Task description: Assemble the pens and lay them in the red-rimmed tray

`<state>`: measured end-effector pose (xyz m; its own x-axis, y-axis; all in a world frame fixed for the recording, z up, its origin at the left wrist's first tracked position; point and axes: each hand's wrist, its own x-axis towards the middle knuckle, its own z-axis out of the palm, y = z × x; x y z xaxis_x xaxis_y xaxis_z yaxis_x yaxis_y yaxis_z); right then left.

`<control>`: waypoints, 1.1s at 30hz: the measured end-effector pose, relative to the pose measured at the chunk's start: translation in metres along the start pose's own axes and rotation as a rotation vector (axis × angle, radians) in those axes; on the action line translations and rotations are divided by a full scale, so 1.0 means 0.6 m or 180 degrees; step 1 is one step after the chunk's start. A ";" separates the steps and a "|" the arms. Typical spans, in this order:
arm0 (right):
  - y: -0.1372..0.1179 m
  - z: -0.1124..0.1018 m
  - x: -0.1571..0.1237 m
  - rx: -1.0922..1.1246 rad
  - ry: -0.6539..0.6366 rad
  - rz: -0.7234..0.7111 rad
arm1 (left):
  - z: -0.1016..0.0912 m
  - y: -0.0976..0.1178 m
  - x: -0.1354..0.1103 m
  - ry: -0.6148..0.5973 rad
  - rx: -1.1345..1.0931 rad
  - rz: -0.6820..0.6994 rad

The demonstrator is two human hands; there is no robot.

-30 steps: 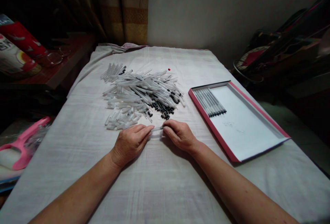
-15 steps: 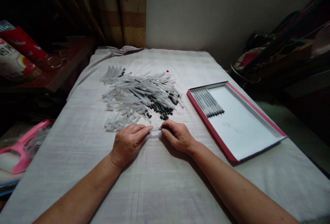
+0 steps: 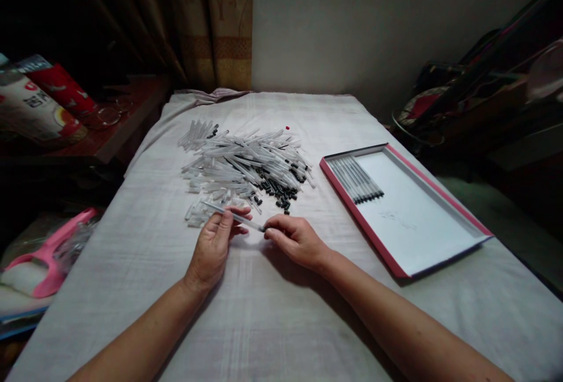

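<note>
since half a second ago our left hand (image 3: 214, 242) has turned and lifted a little. the pen tube (image 3: 237, 217), which then lay short and level between the two sets of fingertips, now slants and shows much more of its length. our right hand (image 3: 295, 239) has slid slightly towards us and to the left.

the left grip is closed on the pen tube. the thumb and fingers pinch it near its middle, and its far end sticks out up and to the left, over the short clear pieces (image 3: 197, 215). the right grip is pinched together at the tube's near right end, thumb and forefinger meeting on the tip. the tube therefore bridges both hands, just above the white cloth of the table (image 3: 272, 317).

just beyond the hands lies the pile of clear tubes (image 3: 240, 156), with a scatter of black caps (image 3: 278, 189) along its near right edge, close to the right fingertips. a tiny red bit (image 3: 287, 128) sits at the pile's far side.

to the right, well apart from the hands, lies a flat tray (image 3: 357, 219) with a red rim. a row of finished pens (image 3: 355, 179) is lined up against its left wall. a pink object (image 3: 48, 253) rests off the table's left side.
</note>
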<state>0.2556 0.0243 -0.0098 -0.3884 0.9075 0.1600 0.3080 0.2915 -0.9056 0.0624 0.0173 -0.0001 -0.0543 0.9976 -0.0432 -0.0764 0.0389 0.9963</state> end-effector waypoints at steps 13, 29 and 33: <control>-0.002 0.045 0.148 -0.2536 -0.0022 -0.0477 | -0.030 -0.006 -0.020 -0.0172 0.0014 -0.0475; -0.008 -0.010 -0.008 0.2071 0.0726 0.1587 | -0.035 -0.026 -0.024 -0.0874 0.2109 0.1457; -0.005 -0.014 -0.009 0.2014 0.0581 0.1474 | -0.034 -0.026 -0.027 -0.0837 0.2308 0.1589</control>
<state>0.2643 0.0212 -0.0047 -0.1768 0.9453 -0.2741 -0.1688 -0.3034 -0.9378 0.0441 -0.0008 -0.0166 0.3219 0.8858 0.3344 0.5430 -0.4621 0.7011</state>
